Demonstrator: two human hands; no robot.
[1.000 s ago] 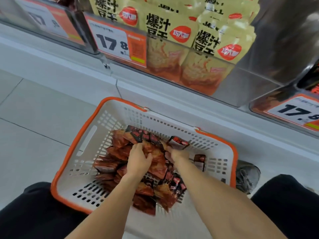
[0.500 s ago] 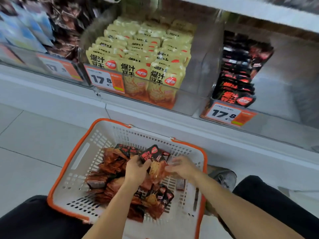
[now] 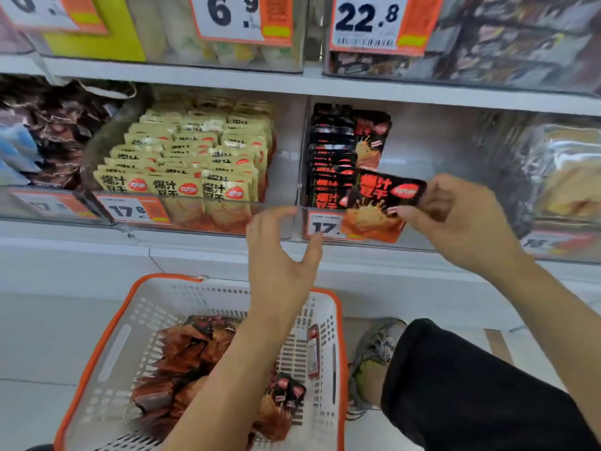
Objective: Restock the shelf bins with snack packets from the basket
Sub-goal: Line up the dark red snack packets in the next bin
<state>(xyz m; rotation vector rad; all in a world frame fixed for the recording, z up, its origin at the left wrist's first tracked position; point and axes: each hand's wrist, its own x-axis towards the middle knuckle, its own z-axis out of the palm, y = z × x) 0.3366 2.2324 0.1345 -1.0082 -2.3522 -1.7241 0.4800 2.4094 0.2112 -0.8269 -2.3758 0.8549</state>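
Right hand [image 3: 455, 219] is pinching black packet [image 3: 380, 206] at bin's [image 3: 422, 157] 6 o'clock lip; left hand [image 3: 279, 255] is hovering splayed, empty. Packet may be snagging the front wall & dropping.

i'm looking at a shop aisle, a grocery or convenience store by the look of it. white shelves [image 3: 292, 84] carry clear plastic bins [image 3: 286, 177] packed with rows of identical snack packets [image 3: 182, 187], and each bin front wears an orange and white price tag [image 3: 133, 208] with big printed numbers such as 17.8, 6.9 and 22.8 [image 3: 367, 21]. an orange-rimmed white shopping basket [image 3: 136, 323] sits on the pale tiled floor [image 3: 48, 336] below.
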